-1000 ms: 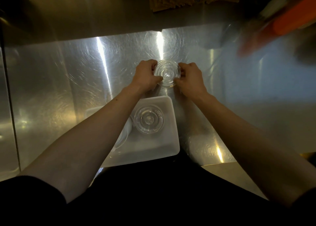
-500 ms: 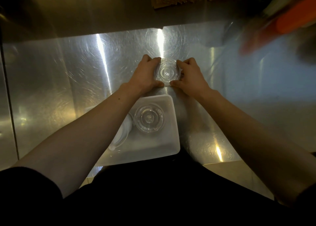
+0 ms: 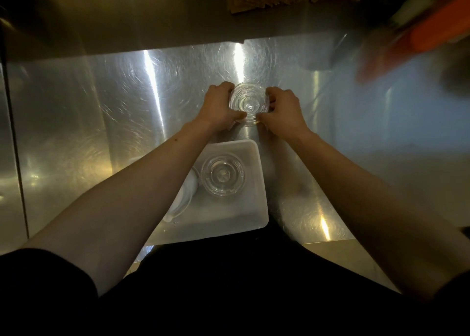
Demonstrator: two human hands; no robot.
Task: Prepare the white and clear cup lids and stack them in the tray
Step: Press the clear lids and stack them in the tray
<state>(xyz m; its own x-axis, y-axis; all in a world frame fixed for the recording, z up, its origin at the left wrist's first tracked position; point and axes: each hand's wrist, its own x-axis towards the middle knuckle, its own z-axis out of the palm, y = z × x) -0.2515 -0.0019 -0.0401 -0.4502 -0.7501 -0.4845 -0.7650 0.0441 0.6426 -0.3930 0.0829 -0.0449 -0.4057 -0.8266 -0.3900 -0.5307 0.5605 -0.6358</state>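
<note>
Left hand point(image 3: 218, 108) and right hand point(image 3: 284, 110) grip one clear lid stack point(image 3: 248, 103) between them, fingers curled on its opposite edges, just beyond the far rim of the white tray point(image 3: 256, 208). Inside that tray sits another clear lid point(image 3: 223, 176), with a white lid point(image 3: 187, 195) beside it, partly hidden by the left forearm. Steel tabletop point(image 3: 101, 112) carries the tray.

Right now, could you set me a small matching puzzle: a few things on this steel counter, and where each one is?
Things:
1. clear ribbed plastic lids on the counter
2. clear round plastic lid
3. white plastic lid
4. white rectangular plastic tray

Places:
A. inside the tray, left, partly behind the forearm
B. on the steel counter, nearest the person
C. between both hands
D. inside the tray, right

Pairs: 1-C, 2-D, 3-A, 4-B
</note>
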